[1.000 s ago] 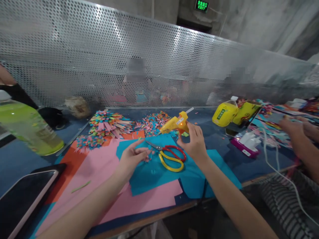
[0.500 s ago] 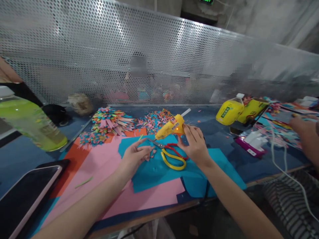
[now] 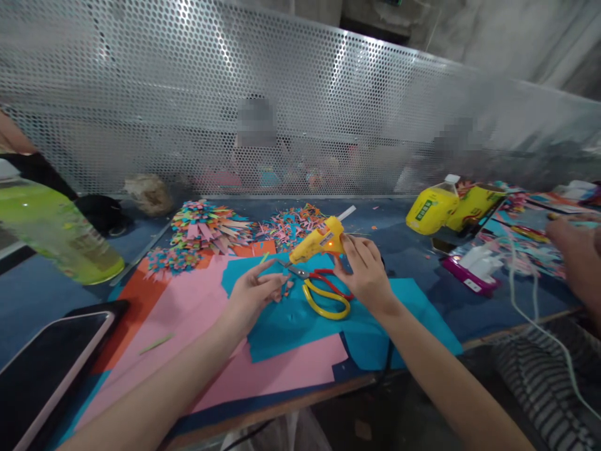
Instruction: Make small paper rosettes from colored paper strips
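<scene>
My right hand [image 3: 364,269] is closed round the handle of a yellow hot glue gun [image 3: 312,241]. A clear glue stick [image 3: 346,213] sticks out of its back, a small orange light glows on its side, and the nozzle points down and left. My left hand [image 3: 253,288] is closed in a pinch just left of the nozzle. A thin green paper strip [image 3: 264,257] pokes out past its fingers. Scissors with one red and one yellow handle [image 3: 328,311] lie on blue paper [image 3: 300,338] between my hands. Small pink scraps [image 3: 289,285] lie beside my left fingertips.
Behind my hands sit a fringed multicolour paper piece [image 3: 204,228] and a heap of cut strips [image 3: 293,228]. Pink paper [image 3: 225,376] lies below. A phone [image 3: 51,376] and green-drink bottle [image 3: 61,232] stand left; yellow bottle [image 3: 432,210], power strip [image 3: 474,272] and another person's hand [image 3: 570,250] are right.
Both hands stay almost where they were, the glue gun still beside the left fingers. The view has shifted very slightly.
</scene>
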`<control>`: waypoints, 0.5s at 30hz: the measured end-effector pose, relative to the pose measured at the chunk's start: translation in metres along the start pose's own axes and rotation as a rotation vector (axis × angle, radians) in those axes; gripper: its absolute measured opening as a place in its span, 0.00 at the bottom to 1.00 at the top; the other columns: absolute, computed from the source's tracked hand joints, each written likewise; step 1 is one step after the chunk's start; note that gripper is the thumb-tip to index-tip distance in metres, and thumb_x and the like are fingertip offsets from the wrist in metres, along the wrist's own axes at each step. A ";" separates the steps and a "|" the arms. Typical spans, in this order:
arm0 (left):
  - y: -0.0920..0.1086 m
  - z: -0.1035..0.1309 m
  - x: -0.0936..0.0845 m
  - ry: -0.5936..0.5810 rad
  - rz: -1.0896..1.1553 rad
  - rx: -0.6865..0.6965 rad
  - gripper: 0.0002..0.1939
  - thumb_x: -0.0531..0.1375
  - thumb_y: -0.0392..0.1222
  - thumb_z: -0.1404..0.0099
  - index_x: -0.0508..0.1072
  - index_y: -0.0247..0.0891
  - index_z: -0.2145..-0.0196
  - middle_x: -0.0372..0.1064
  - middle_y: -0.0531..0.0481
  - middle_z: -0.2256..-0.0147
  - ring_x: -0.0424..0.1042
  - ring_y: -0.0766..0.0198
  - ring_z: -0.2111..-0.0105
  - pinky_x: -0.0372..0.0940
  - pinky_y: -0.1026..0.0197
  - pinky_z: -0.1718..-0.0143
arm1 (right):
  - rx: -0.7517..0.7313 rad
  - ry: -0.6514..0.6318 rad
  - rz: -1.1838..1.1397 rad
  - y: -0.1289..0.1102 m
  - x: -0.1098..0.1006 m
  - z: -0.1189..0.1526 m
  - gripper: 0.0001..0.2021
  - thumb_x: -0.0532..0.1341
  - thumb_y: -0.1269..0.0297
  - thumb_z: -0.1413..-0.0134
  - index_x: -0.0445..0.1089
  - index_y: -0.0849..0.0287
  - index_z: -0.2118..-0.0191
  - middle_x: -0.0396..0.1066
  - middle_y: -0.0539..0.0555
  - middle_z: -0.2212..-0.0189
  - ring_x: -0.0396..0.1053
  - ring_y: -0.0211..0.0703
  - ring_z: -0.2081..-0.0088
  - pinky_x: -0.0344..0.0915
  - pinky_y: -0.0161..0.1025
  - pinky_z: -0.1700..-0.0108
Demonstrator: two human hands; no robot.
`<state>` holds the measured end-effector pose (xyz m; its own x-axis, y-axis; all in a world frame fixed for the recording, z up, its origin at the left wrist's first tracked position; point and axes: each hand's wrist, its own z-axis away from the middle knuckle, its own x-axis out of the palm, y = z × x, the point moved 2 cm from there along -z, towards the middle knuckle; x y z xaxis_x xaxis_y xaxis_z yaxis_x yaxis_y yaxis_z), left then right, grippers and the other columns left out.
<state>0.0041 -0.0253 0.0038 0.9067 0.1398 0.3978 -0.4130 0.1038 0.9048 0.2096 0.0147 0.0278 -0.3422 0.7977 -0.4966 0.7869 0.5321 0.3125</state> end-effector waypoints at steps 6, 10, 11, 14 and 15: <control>0.000 0.001 0.000 0.006 -0.023 -0.001 0.37 0.67 0.34 0.54 0.59 0.28 0.47 0.73 0.47 0.76 0.72 0.64 0.77 0.63 0.67 0.79 | 0.028 0.000 -0.007 0.003 0.002 0.001 0.27 0.52 0.68 0.45 0.47 0.67 0.40 0.67 0.63 0.55 0.63 0.50 0.54 0.61 0.47 0.51; 0.001 0.002 0.000 0.018 -0.034 0.002 0.38 0.66 0.33 0.53 0.58 0.27 0.46 0.73 0.48 0.78 0.72 0.63 0.75 0.64 0.67 0.78 | 0.031 0.005 -0.005 0.005 0.001 0.001 0.28 0.53 0.68 0.46 0.48 0.68 0.40 0.67 0.62 0.55 0.63 0.50 0.54 0.61 0.46 0.51; 0.001 0.002 0.000 0.019 -0.036 0.001 0.38 0.66 0.33 0.53 0.57 0.27 0.46 0.73 0.48 0.78 0.72 0.63 0.75 0.64 0.67 0.78 | 0.034 0.007 -0.008 0.005 0.001 0.001 0.28 0.53 0.68 0.46 0.48 0.67 0.40 0.67 0.62 0.55 0.63 0.50 0.54 0.61 0.46 0.51; 0.000 0.000 0.000 0.017 -0.035 0.002 0.37 0.65 0.32 0.52 0.57 0.27 0.46 0.73 0.48 0.78 0.72 0.64 0.76 0.65 0.67 0.78 | 0.043 0.020 -0.024 0.005 0.000 0.001 0.28 0.52 0.68 0.45 0.46 0.66 0.39 0.67 0.63 0.54 0.63 0.50 0.54 0.61 0.47 0.51; 0.000 0.000 -0.001 0.018 -0.036 0.003 0.37 0.65 0.32 0.52 0.57 0.27 0.46 0.73 0.48 0.78 0.72 0.64 0.76 0.65 0.67 0.78 | 0.043 0.027 -0.029 0.005 -0.001 0.001 0.28 0.52 0.68 0.45 0.46 0.66 0.39 0.66 0.63 0.54 0.63 0.50 0.54 0.61 0.47 0.51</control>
<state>0.0036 -0.0253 0.0036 0.9191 0.1541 0.3626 -0.3802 0.1060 0.9188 0.2141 0.0166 0.0290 -0.3783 0.7898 -0.4829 0.7978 0.5427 0.2627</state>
